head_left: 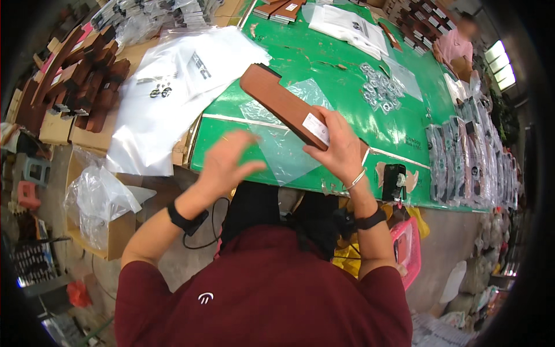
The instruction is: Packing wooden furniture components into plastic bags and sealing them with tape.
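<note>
My right hand (pixel 341 144) grips a long brown wood-grain piece (pixel 280 103) near its white label (pixel 315 128), thumb on one side and fingers on the other. The piece slants up to the left, ending in a broader rounded head with a dark ridged strip behind it. Apart from it, to the lower left, my left hand (pixel 228 162) is raised over the table's near edge. Its fingers are spread and somewhat blurred, with nothing visible in them. Beneath the piece lies a thin clear plastic bag (pixel 283 156) on the green tabletop (pixel 225 141).
Large clear plastic bags (pixel 144 124) cover the left side, beside stacked brown pieces (pixel 87 87). Small metal rings (pixel 380 88) lie on the table. Bagged pieces (pixel 468 159) stand in a row at right, near a black tape dispenser (pixel 394 182). Another person (pixel 457 46) sits far right.
</note>
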Action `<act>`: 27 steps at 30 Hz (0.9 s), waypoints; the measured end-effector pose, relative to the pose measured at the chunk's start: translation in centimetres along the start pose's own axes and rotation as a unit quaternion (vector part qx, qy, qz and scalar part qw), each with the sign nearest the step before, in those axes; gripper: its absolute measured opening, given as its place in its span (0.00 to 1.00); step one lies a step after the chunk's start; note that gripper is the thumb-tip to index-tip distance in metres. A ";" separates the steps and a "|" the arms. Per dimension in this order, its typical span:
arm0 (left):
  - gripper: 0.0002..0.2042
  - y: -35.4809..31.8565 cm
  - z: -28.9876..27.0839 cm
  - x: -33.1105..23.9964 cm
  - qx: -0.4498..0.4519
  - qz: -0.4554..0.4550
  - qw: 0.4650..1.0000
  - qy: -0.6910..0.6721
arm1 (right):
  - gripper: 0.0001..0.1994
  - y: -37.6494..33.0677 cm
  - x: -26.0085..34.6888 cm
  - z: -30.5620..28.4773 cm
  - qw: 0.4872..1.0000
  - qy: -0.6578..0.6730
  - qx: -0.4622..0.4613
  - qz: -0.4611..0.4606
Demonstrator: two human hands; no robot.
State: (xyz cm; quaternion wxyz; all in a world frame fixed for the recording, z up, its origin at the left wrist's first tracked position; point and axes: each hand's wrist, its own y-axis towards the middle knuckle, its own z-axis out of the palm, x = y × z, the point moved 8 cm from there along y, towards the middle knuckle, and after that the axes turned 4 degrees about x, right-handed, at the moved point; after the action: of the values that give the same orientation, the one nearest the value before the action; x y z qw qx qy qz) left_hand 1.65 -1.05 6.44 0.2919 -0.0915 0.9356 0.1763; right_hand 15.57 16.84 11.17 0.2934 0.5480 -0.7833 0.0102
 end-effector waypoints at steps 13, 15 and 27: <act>0.14 -1.1 9.7 -3.5 0.087 0.137 0.984 0.067 | 0.39 0.5 -5.2 6.0 0.993 0.049 0.098 -0.054; 0.10 -0.5 10.3 -3.1 0.092 0.133 0.985 0.064 | 0.39 0.9 -5.1 3.6 0.992 0.080 0.086 -0.048; 0.04 15.4 11.6 -0.3 -0.068 0.174 0.982 0.007 | 0.43 -1.0 -3.3 -3.6 0.973 0.218 -0.001 0.072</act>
State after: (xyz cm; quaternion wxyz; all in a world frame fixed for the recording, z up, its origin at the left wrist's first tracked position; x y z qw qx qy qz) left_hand 3.62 17.62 2.02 0.2436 0.0516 0.9251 0.2865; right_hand 18.77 20.48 12.28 0.4560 0.4746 -0.7378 0.1495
